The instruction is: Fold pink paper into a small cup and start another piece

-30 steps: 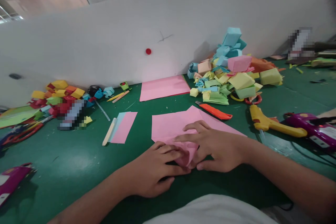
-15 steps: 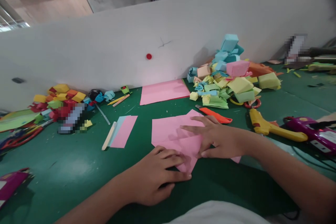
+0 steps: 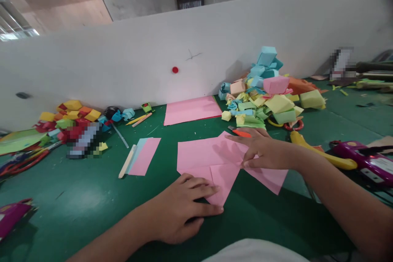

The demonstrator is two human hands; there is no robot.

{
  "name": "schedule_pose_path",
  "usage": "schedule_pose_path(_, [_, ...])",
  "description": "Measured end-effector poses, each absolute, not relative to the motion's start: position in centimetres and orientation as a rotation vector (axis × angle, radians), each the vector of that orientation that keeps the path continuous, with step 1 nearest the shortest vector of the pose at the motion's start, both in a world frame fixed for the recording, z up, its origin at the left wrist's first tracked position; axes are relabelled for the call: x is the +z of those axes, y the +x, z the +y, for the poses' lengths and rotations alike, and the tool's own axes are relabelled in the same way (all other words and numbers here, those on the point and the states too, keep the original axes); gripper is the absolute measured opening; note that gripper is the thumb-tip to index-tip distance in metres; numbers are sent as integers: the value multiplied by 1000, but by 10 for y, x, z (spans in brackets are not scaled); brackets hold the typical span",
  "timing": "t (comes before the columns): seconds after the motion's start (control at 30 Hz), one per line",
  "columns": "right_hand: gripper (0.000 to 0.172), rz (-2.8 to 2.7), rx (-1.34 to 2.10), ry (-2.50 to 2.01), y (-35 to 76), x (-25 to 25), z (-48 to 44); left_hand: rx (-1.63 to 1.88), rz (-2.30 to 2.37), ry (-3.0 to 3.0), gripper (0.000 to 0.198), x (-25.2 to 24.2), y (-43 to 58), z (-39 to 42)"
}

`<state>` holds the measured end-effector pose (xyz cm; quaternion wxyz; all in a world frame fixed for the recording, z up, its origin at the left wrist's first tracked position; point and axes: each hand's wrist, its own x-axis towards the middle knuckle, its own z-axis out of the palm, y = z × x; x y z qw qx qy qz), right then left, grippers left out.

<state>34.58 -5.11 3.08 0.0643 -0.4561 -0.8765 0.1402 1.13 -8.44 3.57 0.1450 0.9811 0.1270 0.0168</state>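
A folded sheet of pink paper (image 3: pixel 196 153) lies on the green table in front of me, with a fold line across it and a flap folded over near my side. My left hand (image 3: pixel 190 204) rests on the lower flap, fingers stretched out and slightly apart, holding nothing. On the right part of the sheet lies my right hand (image 3: pixel 260 147), its fingers spread and its thumb tip at the crease. An orange utility knife (image 3: pixel 241 132) is partly hidden behind the right hand.
To the left lie pink and blue paper strips (image 3: pixel 144 157) with a wooden stick (image 3: pixel 127 161). Pink sheets (image 3: pixel 193 110) lie by the white partition. Folded paper pieces (image 3: pixel 279 104) are piled back right. A yellow glue gun (image 3: pixel 322 153) and a purple power strip (image 3: pixel 371 163) sit right.
My right hand has shifted slightly right and up along the sheet, uncovering the crease and the right-hand corner of the paper. My left hand stays on the lower flap.
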Motion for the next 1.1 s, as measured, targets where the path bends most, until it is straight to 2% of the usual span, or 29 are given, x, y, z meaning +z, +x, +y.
schedule_pose_path(0.33, [27, -2572, 273, -1454, 354, 31, -49, 99, 345, 2828, 44, 34, 8, -82])
schedule_pose_path(0.53, [7, -2556, 313, -1451, 352, 30, -50, 213, 378, 2786, 22, 38, 4, -76])
schedule_pose_path(0.7, [46, -2604, 425, -1465, 353, 21, -53, 255, 491, 2800, 18, 32, -2, -63])
schedule_pose_path(0.8, [59, -2643, 450, -1435, 351, 18, -56, 203, 556, 2858, 24, 27, -7, -57])
schedule_pose_path(0.93, [62, -2683, 446, -1387, 343, 23, -60, 208, 571, 2869, 18, 27, -12, -53])
schedule_pose_path(1.1, [49, -2775, 457, -1222, 333, 34, -63, 208, 676, 2878, 24, 30, -19, -48])
